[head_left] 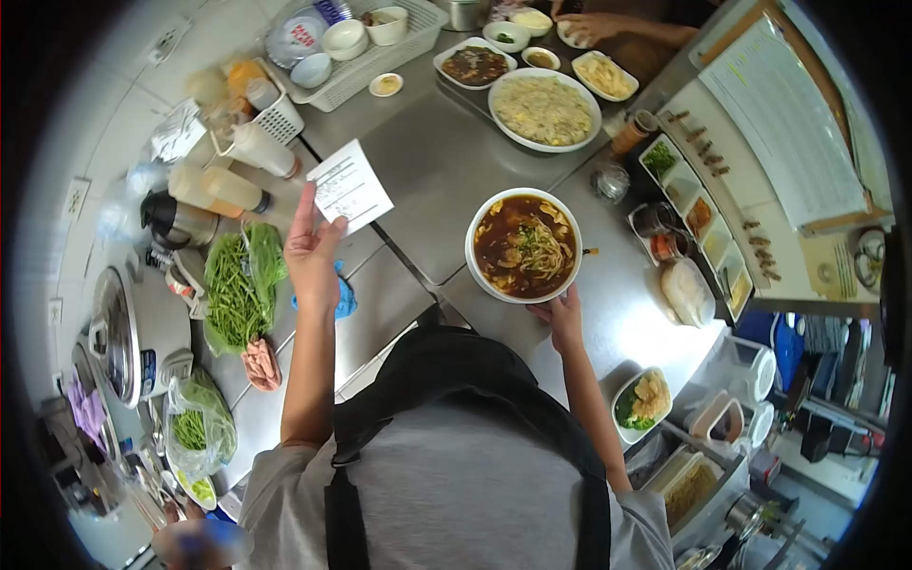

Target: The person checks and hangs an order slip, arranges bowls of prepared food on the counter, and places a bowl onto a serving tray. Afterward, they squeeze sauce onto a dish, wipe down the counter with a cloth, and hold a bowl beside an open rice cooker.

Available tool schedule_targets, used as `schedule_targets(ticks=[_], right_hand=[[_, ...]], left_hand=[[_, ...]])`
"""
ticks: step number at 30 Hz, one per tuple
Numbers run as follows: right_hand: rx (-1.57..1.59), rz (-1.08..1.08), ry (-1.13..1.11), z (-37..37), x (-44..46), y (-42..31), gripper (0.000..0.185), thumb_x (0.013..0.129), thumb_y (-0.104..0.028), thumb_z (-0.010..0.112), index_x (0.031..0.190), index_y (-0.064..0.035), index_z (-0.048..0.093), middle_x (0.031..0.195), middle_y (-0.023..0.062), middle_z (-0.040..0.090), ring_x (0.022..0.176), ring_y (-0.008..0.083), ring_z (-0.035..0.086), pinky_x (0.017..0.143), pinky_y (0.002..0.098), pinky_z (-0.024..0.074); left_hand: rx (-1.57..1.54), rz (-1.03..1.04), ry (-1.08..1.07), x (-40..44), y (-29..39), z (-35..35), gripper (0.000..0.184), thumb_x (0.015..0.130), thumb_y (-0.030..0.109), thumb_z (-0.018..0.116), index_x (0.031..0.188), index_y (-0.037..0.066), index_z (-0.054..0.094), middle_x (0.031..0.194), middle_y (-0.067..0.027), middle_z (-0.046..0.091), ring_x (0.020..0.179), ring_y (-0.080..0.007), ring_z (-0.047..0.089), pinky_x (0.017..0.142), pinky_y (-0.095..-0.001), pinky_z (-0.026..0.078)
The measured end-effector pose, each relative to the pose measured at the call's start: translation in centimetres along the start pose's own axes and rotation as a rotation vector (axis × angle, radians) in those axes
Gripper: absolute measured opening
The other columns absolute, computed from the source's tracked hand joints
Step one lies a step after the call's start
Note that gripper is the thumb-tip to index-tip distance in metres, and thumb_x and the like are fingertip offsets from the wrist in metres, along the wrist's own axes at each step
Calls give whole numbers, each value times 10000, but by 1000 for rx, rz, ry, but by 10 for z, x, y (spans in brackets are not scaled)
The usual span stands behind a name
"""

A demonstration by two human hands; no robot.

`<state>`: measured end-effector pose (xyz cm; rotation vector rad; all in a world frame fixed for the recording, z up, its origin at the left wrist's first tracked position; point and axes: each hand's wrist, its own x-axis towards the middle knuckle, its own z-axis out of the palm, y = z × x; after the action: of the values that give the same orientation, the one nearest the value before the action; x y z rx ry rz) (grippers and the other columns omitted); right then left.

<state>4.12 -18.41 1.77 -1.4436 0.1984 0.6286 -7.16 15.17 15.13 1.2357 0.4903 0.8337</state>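
Between the fingers of my left hand (312,249) is a white printed paper slip (351,188), raised over the left part of the steel counter (418,161). My right hand (562,318) grips the lower right rim of a white bowl (524,245). Dark brown soup with noodles and pale pieces fills this bowl, which is level. Most of my right fingers are hidden beneath the bowl. A blue cloth or bag (344,296) lies beside my left wrist.
Several filled dishes, including a large white plate (544,109), stand at the back, near another person's hand (587,28). Squeeze bottles (261,147) and bagged green beans (233,290) are at left. Topping trays (698,214) line the right; a filled bowl (643,404) sits lower right.
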Motion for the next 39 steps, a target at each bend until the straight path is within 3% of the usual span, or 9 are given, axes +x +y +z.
schedule_targets(ticks=[11,15,21,26,29,30,33,34,39], right_hand=[[181,91,-82,109,67,10,354,921,-57,509,1200,-15,295,1032,222,576,782,286,671,680,373,600],[258,22,-114,158,97,6,427,910,-57,530,1234,46,272,1046,237,569,868,334,661,737,399,596],[292,-3,-147,206,152,-3,430,921,-49,517,1257,31,261,1091,255,540,891,369,649,750,438,589],[217,82,-330,198,163,-16,524,909,-168,582,1299,-11,268,1056,266,576,867,346,657,753,416,575],[19,36,-240,171,117,-35,495,930,-246,557,1293,-14,312,1018,250,601,818,323,658,720,397,575],[-128,-109,-155,165,97,-37,364,946,-286,528,1185,-16,476,1001,187,634,797,257,655,686,356,554],[-587,-594,-67,148,75,-22,228,920,-246,570,1028,-48,604,946,112,650,780,215,640,664,333,518],[-694,-700,-115,148,71,-21,186,895,-222,593,982,-61,620,928,97,646,783,219,631,670,337,507],[-1035,-1172,-313,151,76,-11,109,764,-121,680,867,-100,651,851,59,617,812,264,583,732,369,478]], left_hand=[[149,-57,13,-6,10,-17,602,797,-118,580,1363,43,450,1095,-62,644,924,-85,591,829,-238,470],[143,-16,61,-8,14,-23,574,796,-119,569,1341,38,478,1215,-82,585,966,-98,578,836,-245,470],[209,-13,50,-10,14,-51,556,792,-134,535,1317,46,511,1228,-38,561,923,-86,552,809,-223,466],[130,-137,-73,-23,-9,-39,536,804,-97,598,1310,62,522,1206,-35,566,888,-79,556,795,-213,473],[113,-139,-206,-40,-76,-22,535,814,-68,621,1312,103,527,1227,-70,565,970,-82,569,823,-221,485],[155,-122,-206,-44,-99,-17,521,811,-44,632,1302,100,535,1251,-78,559,1022,-130,575,867,-269,479],[664,135,-263,-43,-148,-19,486,807,69,664,1278,108,551,1301,-77,542,1165,-252,528,986,-380,412],[899,265,-286,-41,-153,-20,480,807,113,674,1272,113,555,1314,-73,535,1211,-289,501,1023,-412,381],[1103,313,-370,-41,-156,-18,520,812,297,667,1291,144,537,1316,-63,533,1331,-319,347,1098,-508,208]])
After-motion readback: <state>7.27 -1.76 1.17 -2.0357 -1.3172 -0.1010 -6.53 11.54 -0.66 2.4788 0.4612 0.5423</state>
